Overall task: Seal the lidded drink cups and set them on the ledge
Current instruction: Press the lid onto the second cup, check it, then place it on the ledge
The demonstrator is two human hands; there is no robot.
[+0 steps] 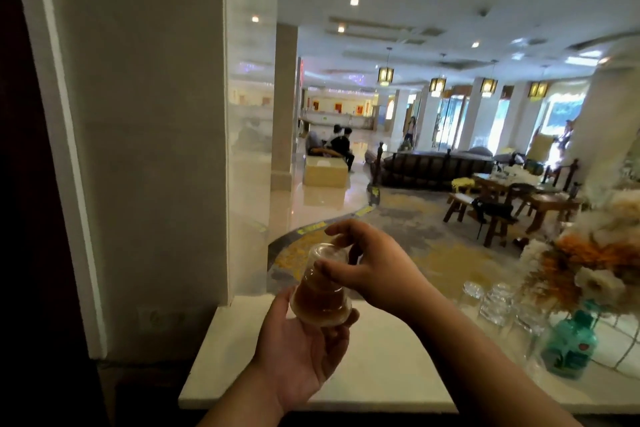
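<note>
Clear plastic drink cup point(322, 291) is held in the air over the near-left part of the white ledge point(381, 360), not touching it, and tilted w/ its top end leaning away and to the left. The lower part holds amber-brown liquid, approx. two-thirds up. The upper part is see-through and blurry, so can't tell if the lid point(327, 253) is seated all the way. Left hand point(298, 350) cups the bottom end from below, w/ thumb up the left side and fingers curled round the right. Right hand point(374, 263) comes in from the right, w/ thumb and fingertips pinching the top end around the lid rim. Further right on the ledge, well apart from the cup: upturned clear glasses point(495, 302), a teal bottle point(569, 347) and a bunch of orange/white flowers point(588, 253).
</note>
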